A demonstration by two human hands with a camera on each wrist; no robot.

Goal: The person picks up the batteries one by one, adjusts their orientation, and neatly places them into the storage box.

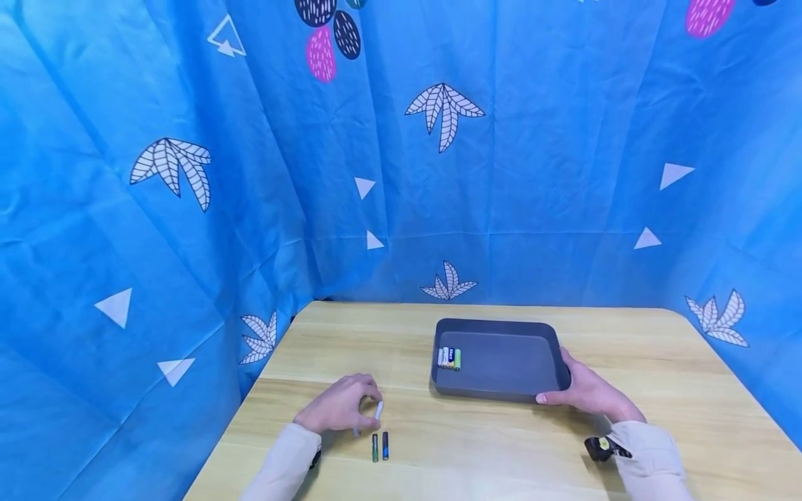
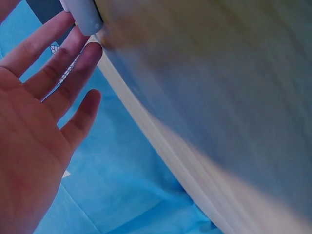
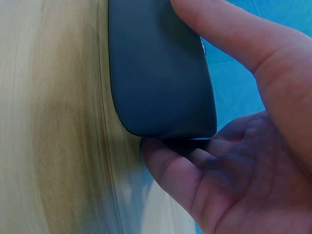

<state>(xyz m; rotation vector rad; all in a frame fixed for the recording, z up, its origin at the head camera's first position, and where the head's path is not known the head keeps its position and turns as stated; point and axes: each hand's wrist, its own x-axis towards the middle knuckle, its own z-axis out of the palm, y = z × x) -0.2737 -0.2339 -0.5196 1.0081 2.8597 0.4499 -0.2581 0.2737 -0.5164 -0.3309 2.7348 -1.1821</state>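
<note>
In the head view my left hand point(image 1: 343, 405) pinches a white battery point(image 1: 379, 410) between thumb and fingers, just above the table. A second pale battery point(image 1: 356, 432) shows partly beneath that hand. Close by, a dark green battery point(image 1: 375, 448) and a dark blue battery point(image 1: 385, 446) lie side by side. The left wrist view has a pale battery point(image 2: 87, 18) at the fingertips. My right hand point(image 1: 585, 387) grips the near right corner of a dark grey tray point(image 1: 501, 396), thumb along its front wall. Several batteries point(image 1: 448, 358) lie in a row at the tray's left end.
The light wooden table point(image 1: 489, 452) carries everything. Blue patterned cloth point(image 1: 501, 209) hangs behind it and along both sides. A black strap device point(image 1: 599, 449) sits at the right wrist.
</note>
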